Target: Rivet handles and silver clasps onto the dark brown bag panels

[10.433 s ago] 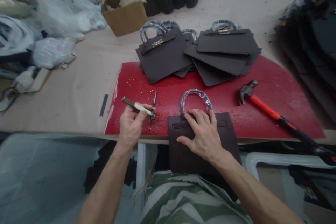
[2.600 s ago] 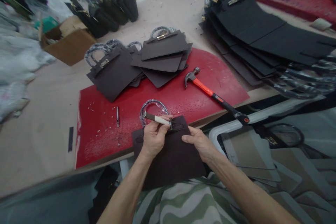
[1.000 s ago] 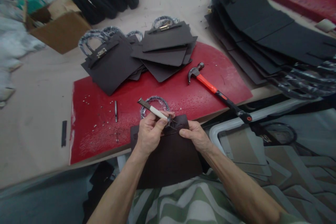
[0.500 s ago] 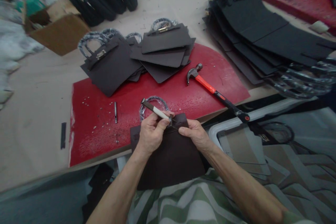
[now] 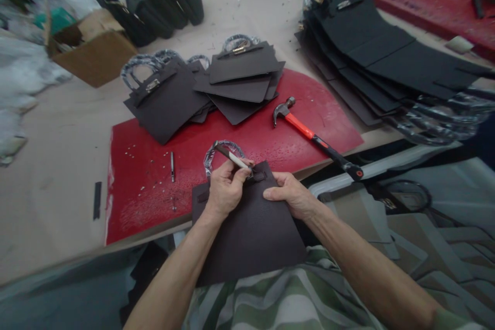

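A dark brown leather bag panel (image 5: 251, 234) lies across my lap and the table's front edge. Its plastic-wrapped handle (image 5: 209, 159) loops up at the top. Pinched in my left hand (image 5: 225, 192) is a slim tool with a white and dark shaft (image 5: 238, 160), slanting up to the left; its lower tip is at the panel's top strap, partly hidden by my fingers. My right hand (image 5: 291, 195) grips the panel's upper right edge, thumb on the face, near a small strap loop (image 5: 262, 174).
A claw hammer (image 5: 299, 126) lies on the red board (image 5: 147, 165), its grip past the table edge. A metal punch-like rod (image 5: 172, 166) lies left. Behind are brown bag panels (image 5: 166, 100); black panels (image 5: 394, 56) are stacked right, and a cardboard box (image 5: 95, 56) stands back left.
The panel's upper right corner has tipped up and its face now shows more fully. The tool has dipped slightly in my left hand. My right hand keeps its hold; the view has shifted slightly.
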`<state>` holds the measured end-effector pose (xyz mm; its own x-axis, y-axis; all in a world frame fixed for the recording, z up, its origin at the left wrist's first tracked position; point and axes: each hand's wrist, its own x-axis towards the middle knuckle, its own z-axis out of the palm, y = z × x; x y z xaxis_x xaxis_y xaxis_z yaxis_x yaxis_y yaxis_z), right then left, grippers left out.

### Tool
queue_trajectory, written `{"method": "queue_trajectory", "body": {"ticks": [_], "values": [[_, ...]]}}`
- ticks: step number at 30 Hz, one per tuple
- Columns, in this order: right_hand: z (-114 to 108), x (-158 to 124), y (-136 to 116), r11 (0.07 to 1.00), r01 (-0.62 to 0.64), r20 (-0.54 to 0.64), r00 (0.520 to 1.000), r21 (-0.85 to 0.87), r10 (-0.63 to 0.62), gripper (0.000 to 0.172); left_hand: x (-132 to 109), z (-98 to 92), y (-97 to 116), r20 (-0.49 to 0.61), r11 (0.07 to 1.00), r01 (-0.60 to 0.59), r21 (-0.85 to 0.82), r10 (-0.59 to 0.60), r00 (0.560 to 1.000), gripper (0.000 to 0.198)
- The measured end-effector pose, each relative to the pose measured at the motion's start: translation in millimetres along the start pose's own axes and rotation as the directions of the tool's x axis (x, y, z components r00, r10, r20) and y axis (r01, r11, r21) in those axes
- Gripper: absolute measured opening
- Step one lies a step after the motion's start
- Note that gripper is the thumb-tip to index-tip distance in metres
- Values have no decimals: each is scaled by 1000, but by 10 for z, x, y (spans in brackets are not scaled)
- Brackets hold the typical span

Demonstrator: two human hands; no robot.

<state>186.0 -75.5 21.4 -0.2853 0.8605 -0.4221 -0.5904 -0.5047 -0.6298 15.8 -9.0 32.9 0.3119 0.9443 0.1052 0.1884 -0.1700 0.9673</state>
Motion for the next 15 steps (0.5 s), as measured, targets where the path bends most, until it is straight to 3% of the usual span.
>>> {"method": "queue_trajectory", "body": {"ticks": [8,15], "values": [[-58,-22,83,997,-55,-110,992,56,61,33,1,55,-28,13,999,24,41,-24,1000,18],[-49,0,24,998,-66,-142,988,-22,62,31,-6,89,-21,1,988,-92,128,93,996,16]]}}
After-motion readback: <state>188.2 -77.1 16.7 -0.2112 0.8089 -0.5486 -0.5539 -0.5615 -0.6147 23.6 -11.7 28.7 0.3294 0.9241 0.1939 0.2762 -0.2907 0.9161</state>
